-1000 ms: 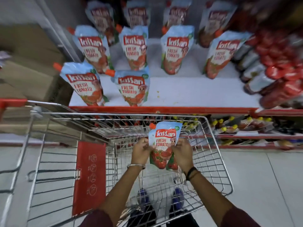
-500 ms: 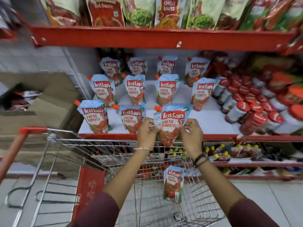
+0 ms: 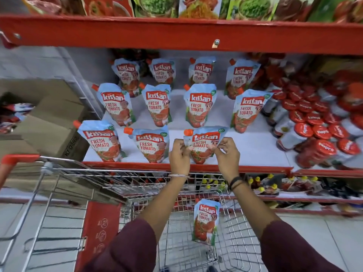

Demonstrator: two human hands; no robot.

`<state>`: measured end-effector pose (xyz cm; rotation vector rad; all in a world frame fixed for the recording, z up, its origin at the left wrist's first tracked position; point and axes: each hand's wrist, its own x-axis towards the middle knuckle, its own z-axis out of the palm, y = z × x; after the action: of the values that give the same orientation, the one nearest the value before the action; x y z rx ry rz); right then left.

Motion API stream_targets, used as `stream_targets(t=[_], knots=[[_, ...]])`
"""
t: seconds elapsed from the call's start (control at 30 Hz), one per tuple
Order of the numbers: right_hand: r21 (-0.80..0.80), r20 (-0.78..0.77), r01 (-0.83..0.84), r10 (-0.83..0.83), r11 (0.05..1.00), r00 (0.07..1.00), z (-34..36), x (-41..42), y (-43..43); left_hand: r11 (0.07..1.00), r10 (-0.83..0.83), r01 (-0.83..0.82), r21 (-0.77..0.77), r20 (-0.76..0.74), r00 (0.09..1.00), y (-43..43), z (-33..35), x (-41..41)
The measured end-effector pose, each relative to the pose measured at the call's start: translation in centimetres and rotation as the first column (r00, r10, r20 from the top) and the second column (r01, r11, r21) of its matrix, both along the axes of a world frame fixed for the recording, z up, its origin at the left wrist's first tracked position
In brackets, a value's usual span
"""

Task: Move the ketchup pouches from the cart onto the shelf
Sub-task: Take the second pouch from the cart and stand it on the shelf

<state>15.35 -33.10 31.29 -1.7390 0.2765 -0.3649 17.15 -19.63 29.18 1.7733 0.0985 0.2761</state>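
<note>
White shelf board [image 3: 261, 148] showed bare to the 3 o'clock side of the ketchup pouch [image 3: 204, 146] I was holding, and that patch ran as far as the red-capped bottles [image 3: 314, 134]. My left hand [image 3: 179, 156] pinched the pouch's upper left edge just under its orange cap, and my right hand [image 3: 227, 154] pinched the upper right edge, so the pouch hung upright between the two grips, its body showing at 12 o'clock from my knuckles. Its lower end sat just behind the shelf's red front lip [image 3: 137, 165]; I could not tell whether it touched the board. At 9 o'clock of it stood a neighbouring pouch [image 3: 150, 144], near but apart, and a second row of pouches [image 3: 200, 105] stood at 12 o'clock with a strip of board between. The red upper shelf edge [image 3: 176, 34] ran overhead, well above the caps. At 6 o'clock, below my wrists, one more pouch [image 3: 205, 222] leaned against the wire front of the cart [image 3: 235, 242]. A cardboard box [image 3: 49, 122] lay at 9 o'clock, beyond the shelf end.
</note>
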Motion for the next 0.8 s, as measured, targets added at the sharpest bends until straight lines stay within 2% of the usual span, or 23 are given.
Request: stream_targets(t=[0.17,0.57,0.67,0.73,0.8], knots=[[0.007,-0.011,0.011,-0.011,1.0,1.0,-1.0,-0.3,0.1,1.0,-0.017,0.017,0.02,-0.002,1.0,0.5,-0.9,0.2],[-0.045,-0.013,-0.07,0.07,0.997,0.997,-1.4,-2.7,0.6,0.98,-0.154,0.152,-0.131,-0.005,0.988,0.4,-0.5,-2.3],[0.009,0.015,0.0,0.0,1.0,1.0,-2.1,-5.0,0.3,0.984,-0.124,0.121,-0.129,-0.011,0.992,0.3,-1.2,-4.8],[0.033,-0.028,0.022,-0.021,0.999,0.999,-3.7,-7.2,0.2,0.978,-0.122,0.121,-0.173,0.0,0.992,0.2,-2.1,-7.1],[0.025,-0.149,-0.013,0.016,1.0,0.989,-6.6,-9.4,-0.1,0.969,-0.141,0.134,-0.206,-0.022,0.99,0.0,-3.7,-9.5]])
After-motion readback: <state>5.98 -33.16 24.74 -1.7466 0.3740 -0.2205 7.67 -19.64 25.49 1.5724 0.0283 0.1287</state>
